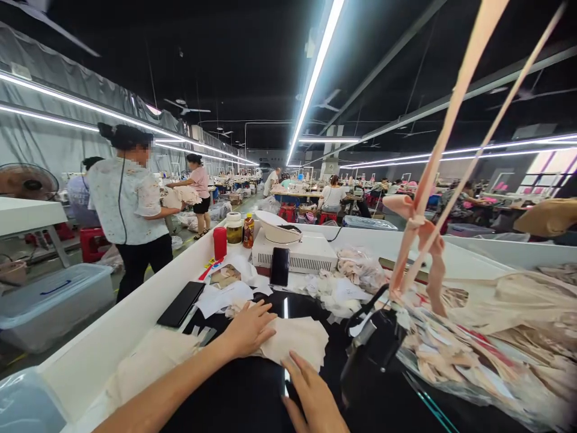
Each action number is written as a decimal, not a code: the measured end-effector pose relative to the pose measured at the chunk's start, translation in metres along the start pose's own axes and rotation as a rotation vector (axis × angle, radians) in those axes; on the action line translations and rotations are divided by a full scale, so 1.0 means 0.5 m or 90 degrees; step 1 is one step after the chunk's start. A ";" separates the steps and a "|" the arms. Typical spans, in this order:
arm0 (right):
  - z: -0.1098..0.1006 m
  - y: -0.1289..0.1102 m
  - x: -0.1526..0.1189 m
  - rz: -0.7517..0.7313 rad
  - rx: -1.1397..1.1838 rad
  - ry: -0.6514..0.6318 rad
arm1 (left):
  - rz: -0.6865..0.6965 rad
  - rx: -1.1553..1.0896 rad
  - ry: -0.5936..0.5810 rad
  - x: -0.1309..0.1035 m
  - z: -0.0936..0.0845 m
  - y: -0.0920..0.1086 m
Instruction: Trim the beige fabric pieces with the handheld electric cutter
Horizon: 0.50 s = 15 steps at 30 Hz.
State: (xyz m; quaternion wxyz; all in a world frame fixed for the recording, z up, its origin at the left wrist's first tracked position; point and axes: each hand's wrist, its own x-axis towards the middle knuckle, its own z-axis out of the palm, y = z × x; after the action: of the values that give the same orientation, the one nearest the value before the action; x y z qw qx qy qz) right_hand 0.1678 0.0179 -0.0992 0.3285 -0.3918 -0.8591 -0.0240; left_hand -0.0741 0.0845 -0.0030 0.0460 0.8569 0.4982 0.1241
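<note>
A stack of pale beige fabric pieces (300, 338) lies on the glossy black work surface (225, 394). Across its left edge rests my left hand (250, 329), fingers spread and palm down. My right hand (311, 394) is at the near edge of the stack, its fingers extended and apart, the fingertips touching or just beside the cloth. Neither hand grips anything that I can see. To the right stands a dark device (374, 355) with a metal part, and a peach fabric strip (417, 240) hangs down behind it.
Behind the stack are a black phone (280, 266), a white box-shaped machine (295, 255), a jar (234, 228) and paper scraps (225, 296). Fabric scraps (469, 355) heap up at right; more beige cloth (151, 361) lies left. A person (130, 198) stands beyond the white side wall.
</note>
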 end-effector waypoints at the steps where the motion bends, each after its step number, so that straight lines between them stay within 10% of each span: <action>1: 0.015 0.014 0.014 -0.020 -0.059 0.010 | -0.019 -0.006 -0.005 0.002 0.007 -0.002; 15: 0.055 0.101 0.063 0.025 -0.230 0.086 | -0.152 -0.061 0.013 0.002 0.042 0.019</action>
State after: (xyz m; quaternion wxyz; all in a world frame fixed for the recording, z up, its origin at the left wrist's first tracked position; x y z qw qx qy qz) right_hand 0.1724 0.0816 -0.1131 0.3098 -0.4590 -0.8089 -0.1977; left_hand -0.0603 0.0817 -0.0211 0.0960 0.7872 0.5904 0.1500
